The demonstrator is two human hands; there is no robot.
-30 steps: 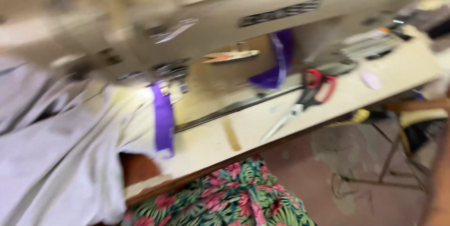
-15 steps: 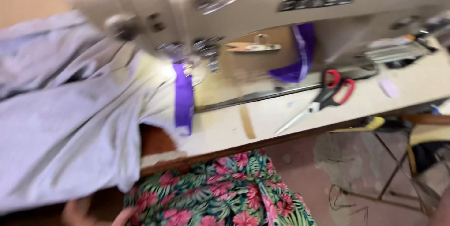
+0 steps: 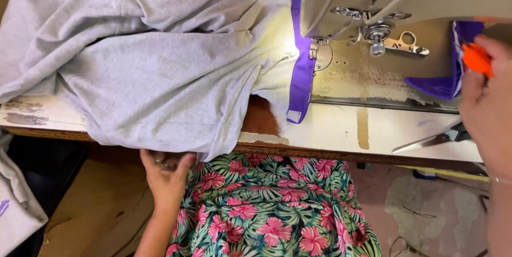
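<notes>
Grey garment lies under the sewing machine foot at its purple band, our left hand pinches its hanging hem, right hand clamps a small orange tool — we'd keep the hem taut and the band square.

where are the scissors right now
In the head view the scissors lie at the right end of the table top, blades pointing left; the right hand, pinching a small orange thing, covers their handles.

No packages, labels, signs or screens show in this view.
</notes>
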